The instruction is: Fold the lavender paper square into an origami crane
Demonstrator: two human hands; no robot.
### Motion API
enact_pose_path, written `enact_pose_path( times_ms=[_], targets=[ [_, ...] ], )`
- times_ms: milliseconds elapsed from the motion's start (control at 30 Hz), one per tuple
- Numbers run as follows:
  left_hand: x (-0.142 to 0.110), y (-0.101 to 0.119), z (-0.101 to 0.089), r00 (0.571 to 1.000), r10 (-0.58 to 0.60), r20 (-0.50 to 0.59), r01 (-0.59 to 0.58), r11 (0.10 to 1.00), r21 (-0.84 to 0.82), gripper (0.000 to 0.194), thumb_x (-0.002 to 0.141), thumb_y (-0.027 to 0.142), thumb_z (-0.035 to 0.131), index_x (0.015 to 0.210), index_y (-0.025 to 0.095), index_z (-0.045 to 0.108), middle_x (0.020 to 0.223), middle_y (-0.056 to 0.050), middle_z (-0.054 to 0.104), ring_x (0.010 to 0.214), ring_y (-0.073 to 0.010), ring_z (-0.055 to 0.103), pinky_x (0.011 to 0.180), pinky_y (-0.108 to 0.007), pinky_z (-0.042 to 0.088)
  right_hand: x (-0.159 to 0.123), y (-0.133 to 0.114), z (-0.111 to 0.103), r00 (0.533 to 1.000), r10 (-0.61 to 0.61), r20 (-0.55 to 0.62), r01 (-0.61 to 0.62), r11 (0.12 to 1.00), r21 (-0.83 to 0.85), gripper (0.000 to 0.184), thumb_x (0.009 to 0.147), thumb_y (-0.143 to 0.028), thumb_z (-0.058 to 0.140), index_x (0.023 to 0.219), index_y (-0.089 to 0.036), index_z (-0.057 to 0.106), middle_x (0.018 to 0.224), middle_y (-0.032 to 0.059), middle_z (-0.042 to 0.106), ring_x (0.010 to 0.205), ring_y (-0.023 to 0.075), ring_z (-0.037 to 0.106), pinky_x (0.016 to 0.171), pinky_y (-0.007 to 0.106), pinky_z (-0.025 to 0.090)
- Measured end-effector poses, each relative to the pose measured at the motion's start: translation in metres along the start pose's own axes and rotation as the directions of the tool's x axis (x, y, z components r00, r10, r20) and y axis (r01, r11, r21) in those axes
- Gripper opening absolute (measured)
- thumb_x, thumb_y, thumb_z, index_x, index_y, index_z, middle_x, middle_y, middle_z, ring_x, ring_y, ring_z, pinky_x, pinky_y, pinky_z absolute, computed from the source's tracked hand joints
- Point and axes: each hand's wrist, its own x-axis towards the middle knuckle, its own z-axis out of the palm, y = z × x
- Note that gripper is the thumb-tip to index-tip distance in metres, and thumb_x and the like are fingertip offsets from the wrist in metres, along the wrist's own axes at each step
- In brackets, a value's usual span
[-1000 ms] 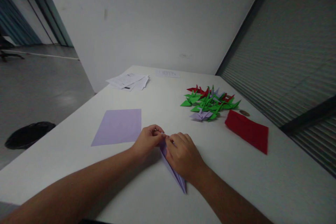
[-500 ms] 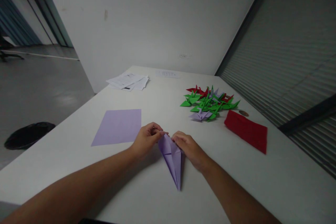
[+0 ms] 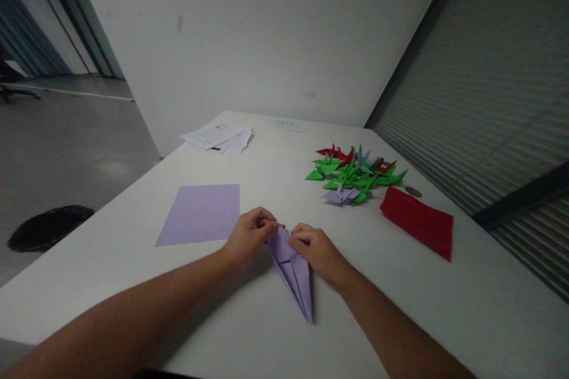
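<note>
A folded piece of purple origami paper (image 3: 295,275) lies between my hands, its long narrow point toward me. My left hand (image 3: 252,232) pinches its far left corner between thumb and fingers. On its right edge, my right hand (image 3: 316,247) grips the paper with the thumb on top and the fingers curled. Part of the far end is hidden by the fingers. Left of my hands a flat square sheet of purple paper (image 3: 200,213) rests on the white table (image 3: 249,331).
Folded paper cranes (image 3: 353,174) in green, red and purple are heaped at the right. Near them lie red paper (image 3: 418,222) and a small round brown object (image 3: 413,192). Printed sheets (image 3: 217,136) sit at the back left. A black-lined bin (image 3: 51,228) stands beside the table.
The near point of the folded purple paper has swung slightly right. My right thumb has shifted left onto the paper's upper face. My left hand stays almost still.
</note>
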Motion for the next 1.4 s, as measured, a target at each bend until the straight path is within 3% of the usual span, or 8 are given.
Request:
enact_pose_path(
  times_ms=[267, 467, 733, 1000, 1200, 1400],
  targets=[
    [-0.0007, 0.0013, 0.0010, 1.000, -0.025, -0.014, 0.025, 1.000, 0.014, 0.032, 0.066, 0.036, 0.084, 0.077, 0.017, 0.061, 0.064, 0.003, 0.060, 0.053, -0.0098, 0.053, 0.052, -0.022, 0.044, 0.0000, 0.0009, 0.0011, 0.999, -0.035, 0.039, 0.037, 0.998, -0.049, 0.046, 0.099, -0.046, 0.056, 0.063, -0.018, 0.060, 0.076, 0.0014, 0.057, 0.072, 0.0163, 0.056, 0.069, 0.030, 0.045],
    [0.0007, 0.0004, 0.0005, 0.999, 0.045, -0.015, -0.043, 0.989, 0.138, 0.029, 0.062, 0.030, 0.087, 0.079, 0.016, 0.067, 0.055, 0.009, 0.043, 0.051, -0.0064, 0.038, 0.048, -0.020, 0.026, -0.0012, 0.0024, 0.0013, 0.997, -0.027, 0.066, 0.031, 0.998, -0.056, 0.044, 0.100, -0.046, 0.054, 0.066, -0.018, 0.060, 0.078, 0.0016, 0.057, 0.074, 0.0171, 0.057, 0.070, 0.031, 0.045],
    [0.0013, -0.0003, -0.0008, 0.998, 0.056, 0.026, -0.059, 0.988, 0.142, 0.024, 0.065, 0.033, 0.086, 0.070, 0.015, 0.070, 0.059, 0.003, 0.054, 0.056, -0.0092, 0.044, 0.053, -0.023, 0.030, -0.0015, -0.0046, 0.0009, 0.998, -0.022, 0.054, 0.026, 0.997, -0.076, 0.032, 0.097, -0.037, 0.057, 0.070, -0.019, 0.058, 0.075, -0.0001, 0.055, 0.074, 0.0173, 0.056, 0.070, 0.030, 0.042],
    [0.0031, -0.0032, -0.0009, 0.997, 0.077, 0.017, -0.079, 0.983, 0.165, 0.024, 0.065, 0.031, 0.084, 0.069, 0.015, 0.067, 0.058, 0.004, 0.054, 0.056, -0.0091, 0.044, 0.054, -0.022, 0.030, -0.0001, -0.0021, 0.0024, 0.997, -0.003, 0.074, 0.008, 0.997, -0.074, 0.035, 0.096, -0.038, 0.057, 0.066, -0.019, 0.056, 0.072, -0.0004, 0.054, 0.072, 0.0169, 0.054, 0.069, 0.029, 0.040],
    [0.0025, -0.0046, -0.0017, 0.997, 0.075, 0.033, -0.080, 0.972, 0.222, 0.025, 0.066, 0.031, 0.082, 0.073, 0.015, 0.064, 0.058, 0.005, 0.052, 0.055, -0.0089, 0.041, 0.052, -0.023, 0.028, 0.0005, -0.0016, 0.0033, 0.997, 0.059, 0.042, -0.058, 0.998, -0.031, 0.029, 0.093, -0.034, 0.058, 0.068, -0.019, 0.058, 0.071, -0.0002, 0.054, 0.071, 0.0170, 0.053, 0.068, 0.029, 0.038],
    [0.0004, -0.0045, -0.0011, 0.996, 0.055, 0.076, -0.072, 0.969, 0.235, 0.028, 0.062, 0.027, 0.081, 0.082, 0.016, 0.064, 0.061, 0.006, 0.053, 0.056, -0.0092, 0.044, 0.053, -0.023, 0.030, 0.0003, -0.0037, 0.0039, 0.998, 0.036, 0.042, -0.034, 0.998, -0.046, 0.028, 0.091, -0.033, 0.058, 0.066, -0.020, 0.058, 0.070, -0.0004, 0.053, 0.070, 0.0171, 0.052, 0.068, 0.029, 0.038]
  ],
)
